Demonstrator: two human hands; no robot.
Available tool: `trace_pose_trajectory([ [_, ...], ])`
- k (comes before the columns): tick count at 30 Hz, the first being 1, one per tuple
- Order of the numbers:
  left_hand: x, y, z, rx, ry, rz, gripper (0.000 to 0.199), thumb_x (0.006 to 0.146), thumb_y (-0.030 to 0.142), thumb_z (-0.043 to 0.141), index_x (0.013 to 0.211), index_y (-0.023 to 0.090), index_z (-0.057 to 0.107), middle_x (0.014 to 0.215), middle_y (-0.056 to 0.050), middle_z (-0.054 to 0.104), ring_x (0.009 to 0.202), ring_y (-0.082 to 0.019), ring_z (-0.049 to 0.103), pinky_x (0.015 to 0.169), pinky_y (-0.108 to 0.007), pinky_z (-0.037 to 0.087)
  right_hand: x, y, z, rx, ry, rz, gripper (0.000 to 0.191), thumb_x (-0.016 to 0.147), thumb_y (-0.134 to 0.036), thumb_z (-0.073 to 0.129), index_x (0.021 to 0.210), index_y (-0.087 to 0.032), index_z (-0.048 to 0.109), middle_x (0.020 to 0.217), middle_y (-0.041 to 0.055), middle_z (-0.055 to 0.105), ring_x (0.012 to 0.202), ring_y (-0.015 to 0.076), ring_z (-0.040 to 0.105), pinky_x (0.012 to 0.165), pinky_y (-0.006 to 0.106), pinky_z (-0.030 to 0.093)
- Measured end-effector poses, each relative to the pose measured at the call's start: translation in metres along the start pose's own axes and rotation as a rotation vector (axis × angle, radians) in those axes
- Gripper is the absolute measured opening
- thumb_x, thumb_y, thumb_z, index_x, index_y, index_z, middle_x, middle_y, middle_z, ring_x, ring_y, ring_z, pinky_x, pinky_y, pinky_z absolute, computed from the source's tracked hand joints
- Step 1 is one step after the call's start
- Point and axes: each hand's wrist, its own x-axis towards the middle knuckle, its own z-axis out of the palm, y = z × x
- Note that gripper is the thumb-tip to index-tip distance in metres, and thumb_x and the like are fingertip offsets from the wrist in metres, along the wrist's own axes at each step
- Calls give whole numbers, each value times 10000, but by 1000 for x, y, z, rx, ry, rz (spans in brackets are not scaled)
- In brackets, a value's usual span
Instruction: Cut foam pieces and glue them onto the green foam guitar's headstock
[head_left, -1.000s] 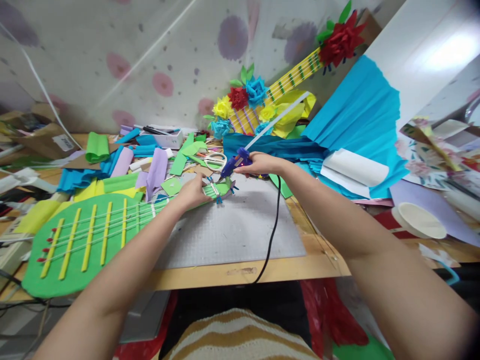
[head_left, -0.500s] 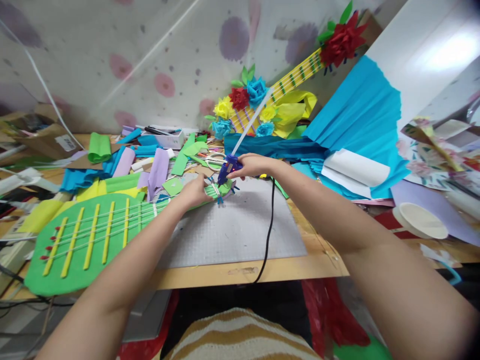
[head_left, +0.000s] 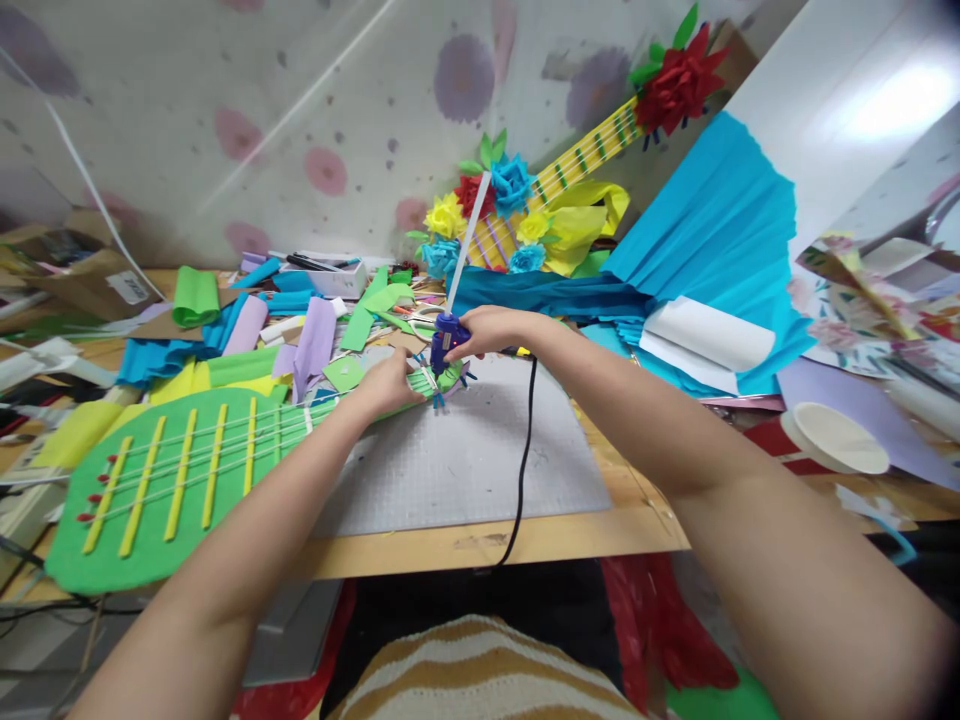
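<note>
A green paper guitar [head_left: 161, 490] with yellow strips and pale strings lies across the left of the table. My left hand [head_left: 386, 385] is closed around its neck near the head end, where small blue pegs [head_left: 439, 400] stick out. In my right hand [head_left: 487, 330] is a blue glue gun [head_left: 445, 345], a long white glue stick [head_left: 471, 240] rising from its back. The nozzle points down at the head of the guitar, close to my left fingertips; whether it touches cannot be made out.
Beneath lies a grey cutting mat [head_left: 480, 460], with the gun's black cord [head_left: 523, 450] across it. Crepe paper scraps [head_left: 307, 345] cover the back left. A yellow paper guitar with flowers [head_left: 592, 150] leans behind. Blue crepe paper [head_left: 712, 220] and a paper cup [head_left: 836, 440] are at the right.
My right hand has moved slightly left, and the glue gun has turned more upright, its glue stick swinging left. My left hand keeps its hold on the guitar's neck.
</note>
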Motion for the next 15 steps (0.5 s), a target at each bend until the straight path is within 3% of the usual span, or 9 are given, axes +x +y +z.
trace_pose_trajectory([
  [15,1,2,-3,9,-34,-9,719,554,350,695,1165,182,353,1121,-112,599,989,-248,573,726,-279,423,14,3,3,-12,-32,-60,455,657,-611,565,699,-164,634,635,43,619,650,161,564,597,262,367],
])
